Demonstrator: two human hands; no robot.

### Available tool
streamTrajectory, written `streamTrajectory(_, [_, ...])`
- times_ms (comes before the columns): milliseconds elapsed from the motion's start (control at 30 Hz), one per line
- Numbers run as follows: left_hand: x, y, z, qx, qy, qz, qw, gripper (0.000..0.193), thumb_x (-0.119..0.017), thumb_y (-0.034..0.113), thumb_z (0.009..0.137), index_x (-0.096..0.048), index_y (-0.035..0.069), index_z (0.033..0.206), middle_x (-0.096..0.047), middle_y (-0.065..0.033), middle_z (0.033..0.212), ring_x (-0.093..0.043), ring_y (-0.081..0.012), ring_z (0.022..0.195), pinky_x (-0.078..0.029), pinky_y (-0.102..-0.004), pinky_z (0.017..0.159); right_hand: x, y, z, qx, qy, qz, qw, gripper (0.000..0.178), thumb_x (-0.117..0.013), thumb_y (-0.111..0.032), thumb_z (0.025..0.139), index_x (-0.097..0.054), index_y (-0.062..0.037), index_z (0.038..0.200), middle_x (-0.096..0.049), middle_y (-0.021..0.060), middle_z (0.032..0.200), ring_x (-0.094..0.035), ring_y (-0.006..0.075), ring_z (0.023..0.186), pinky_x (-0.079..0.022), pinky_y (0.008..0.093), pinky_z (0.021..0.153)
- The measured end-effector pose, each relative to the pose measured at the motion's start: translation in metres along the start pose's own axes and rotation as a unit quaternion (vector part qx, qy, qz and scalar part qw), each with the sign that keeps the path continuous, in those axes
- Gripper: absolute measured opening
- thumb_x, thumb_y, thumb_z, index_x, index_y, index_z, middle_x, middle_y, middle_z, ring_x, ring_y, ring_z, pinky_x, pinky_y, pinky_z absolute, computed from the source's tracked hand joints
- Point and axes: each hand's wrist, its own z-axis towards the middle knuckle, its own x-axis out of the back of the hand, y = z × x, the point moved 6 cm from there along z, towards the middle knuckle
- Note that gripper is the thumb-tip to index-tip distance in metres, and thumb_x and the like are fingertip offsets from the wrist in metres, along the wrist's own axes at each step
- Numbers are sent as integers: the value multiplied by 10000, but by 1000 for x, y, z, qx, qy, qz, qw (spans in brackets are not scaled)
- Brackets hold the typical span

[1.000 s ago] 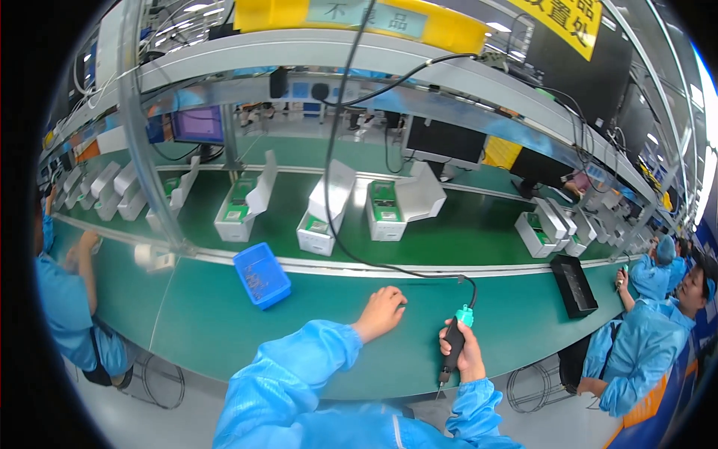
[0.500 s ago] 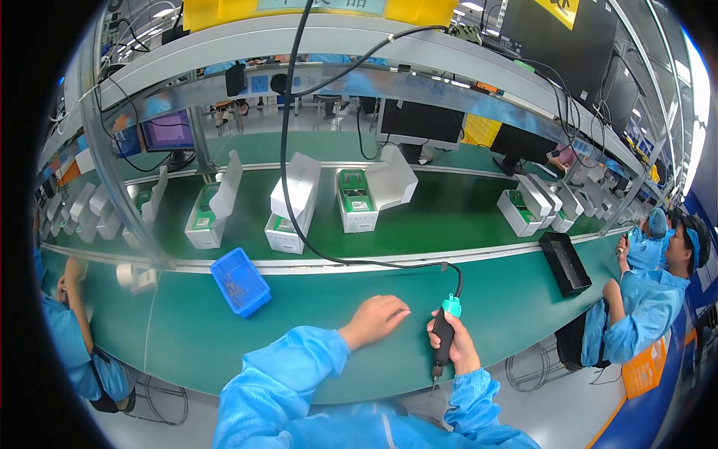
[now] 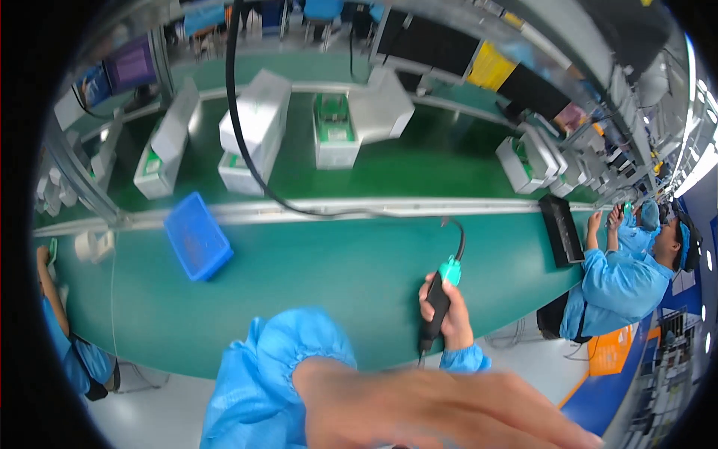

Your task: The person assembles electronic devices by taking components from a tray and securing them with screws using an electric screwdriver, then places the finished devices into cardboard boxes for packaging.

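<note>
My right hand [image 3: 457,316] is wrapped round a black electric screwdriver [image 3: 436,305] with a green-blue cap. Its tip points down toward the near edge of the green worktable [image 3: 314,277], and a black cable runs from its cap. My left hand [image 3: 419,408] looms large and blurred in the lower foreground, raised close to the camera. Its fingers stretch out to the right with nothing seen in them, and it hides part of my right sleeve. Left of it on the table lies a blue plastic tray [image 3: 223,263], holding small pieces too blurred to tell.
Open white boxes [image 3: 336,155] with green contents stand along the dark green strip behind a metal rail. A black tray [image 3: 555,230] lies at the right, near a co-worker in blue [image 3: 624,288]. White tape [image 3: 91,245] is at the left, near another person's arm.
My left hand has risen from the table toward the camera. My right hand keeps the screwdriver and shows little movement. The view has tilted down, so the shelf above has mostly left it.
</note>
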Motion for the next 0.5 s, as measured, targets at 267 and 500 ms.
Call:
streamTrajectory(267, [29,-1,-17,-29,46,-98,994,584,-589,367,840,-462,-79,1194,-483,-281,1199,-509,-359,1091,-439,-432,885,4,6,2,-18,-10,0,1000,387,-512,-341,867,-438,-32,1089,-556,146,809,-487,173,494,-389,287,411])
streamTrajectory(500, [27,-2,-18,-40,47,-118,991,559,-611,363,818,-496,-81,1138,-482,-288,1183,-521,-356,1061,-449,-422,862,2,6,-1,-14,-1,-4,1000,405,-530,-351,861,-438,-28,1088,-556,150,797,-493,174,491,-395,287,409])
